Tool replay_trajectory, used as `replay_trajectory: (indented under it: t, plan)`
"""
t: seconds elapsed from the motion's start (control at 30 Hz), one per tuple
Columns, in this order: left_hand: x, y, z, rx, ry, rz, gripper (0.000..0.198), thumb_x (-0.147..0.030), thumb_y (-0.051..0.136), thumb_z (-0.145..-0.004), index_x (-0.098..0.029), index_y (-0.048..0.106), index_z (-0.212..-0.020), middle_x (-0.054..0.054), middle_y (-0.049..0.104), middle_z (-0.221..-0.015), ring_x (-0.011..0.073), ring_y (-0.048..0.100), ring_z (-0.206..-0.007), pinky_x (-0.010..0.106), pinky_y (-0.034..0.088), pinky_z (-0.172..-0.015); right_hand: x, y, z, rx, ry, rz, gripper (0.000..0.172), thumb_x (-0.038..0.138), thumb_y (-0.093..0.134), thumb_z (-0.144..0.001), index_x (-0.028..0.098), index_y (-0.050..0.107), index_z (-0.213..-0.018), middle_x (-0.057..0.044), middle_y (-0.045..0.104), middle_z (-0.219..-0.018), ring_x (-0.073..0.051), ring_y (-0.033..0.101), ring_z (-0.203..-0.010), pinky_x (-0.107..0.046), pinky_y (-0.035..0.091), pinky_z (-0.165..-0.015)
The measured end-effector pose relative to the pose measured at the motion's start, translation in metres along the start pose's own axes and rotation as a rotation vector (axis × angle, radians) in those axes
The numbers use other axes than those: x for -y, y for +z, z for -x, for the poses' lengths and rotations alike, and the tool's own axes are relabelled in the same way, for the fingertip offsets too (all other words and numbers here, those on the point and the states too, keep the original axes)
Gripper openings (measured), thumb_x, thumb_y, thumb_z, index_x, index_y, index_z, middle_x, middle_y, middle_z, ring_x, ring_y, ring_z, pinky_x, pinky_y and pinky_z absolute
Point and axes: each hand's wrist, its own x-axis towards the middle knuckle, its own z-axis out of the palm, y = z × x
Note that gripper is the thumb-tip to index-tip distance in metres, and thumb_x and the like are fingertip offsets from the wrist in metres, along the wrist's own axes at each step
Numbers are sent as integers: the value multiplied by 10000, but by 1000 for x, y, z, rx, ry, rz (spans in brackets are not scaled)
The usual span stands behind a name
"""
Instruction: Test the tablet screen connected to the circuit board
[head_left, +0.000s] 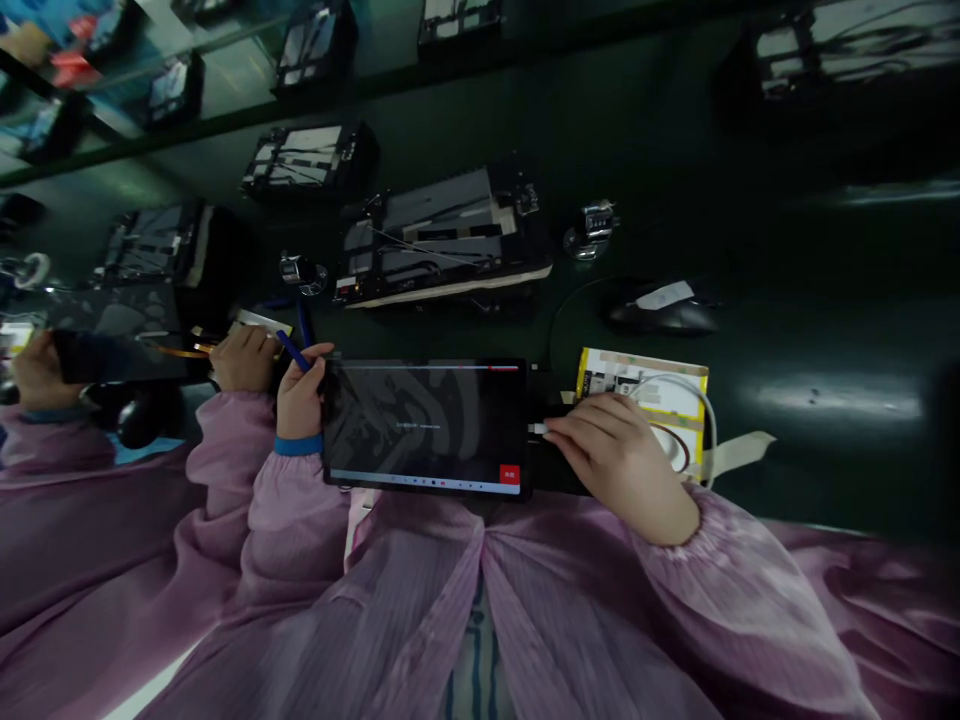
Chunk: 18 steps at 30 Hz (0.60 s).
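Observation:
A tablet (420, 440) with a lit dark screen, a taskbar along its lower edge and a red box in one corner is held up in front of my body. My left hand (298, 402) grips its left edge, and a blue pen (292, 350) sticks up between the fingers. At the opposite edge, my right hand (619, 455) pinches a white cable plug (537, 428); its tip meets the tablet's side, though I cannot tell whether it is fully inserted. The white cable (709, 410) loops behind my right wrist, over a yellow-edged printed packet (645, 375).
Behind the tablet lies a stack of dark device parts (442, 235), flanked by two metal tally counters (592, 230). A black mouse (664, 308) sits to the right. At left, a co-worker's hand (244, 357) works close to my left arm. More stacks (304, 160) stand farther back.

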Motion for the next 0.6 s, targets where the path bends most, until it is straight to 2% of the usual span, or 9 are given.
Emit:
replay_trajectory:
  t: [0.3,0.6]
  plan:
    - [5,-2,-2,-20,30,-44,203,-291,691,-655,-178,639,-816,-77,368,-442,50,290,-356,172,176,-345,-3,6,6,-31,29,-81,68,131,579,-884,130,635,-846,-46,660,-757,-186,547,-743,-343,434,-714]
    - [11,-6,-5,15,93,-27,354,-367,779,-588,-157,620,-825,-78,374,-461,47,290,-397,186,184,-383,-2,8,7,-40,67,-102,49,132,597,-873,132,643,-857,-46,667,-779,-190,535,-755,-349,433,-713]
